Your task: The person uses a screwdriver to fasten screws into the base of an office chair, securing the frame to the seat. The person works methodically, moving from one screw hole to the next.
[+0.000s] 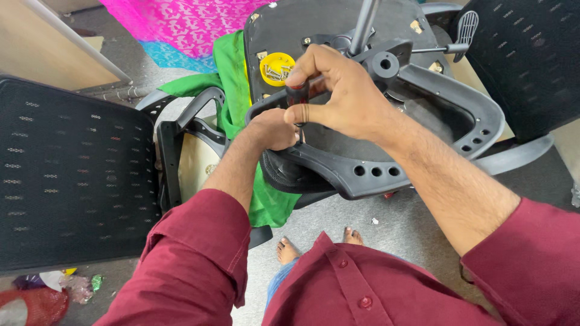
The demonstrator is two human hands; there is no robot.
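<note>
Here, two hands (275, 128) (335, 90), one screwdriver (298, 96), one chair frame (423, 139).

A grey floor (393, 220) runs underfoot, speckled with small scraps. A black mesh chair back (66, 175) fills the left side, another mesh panel (531, 54) stands at the upper right. Pink patterned cloth (181, 21) lies at the top beside a pale wooden board (54, 54). Crumpled wrappers (66, 287) sit at the lower left.
</note>
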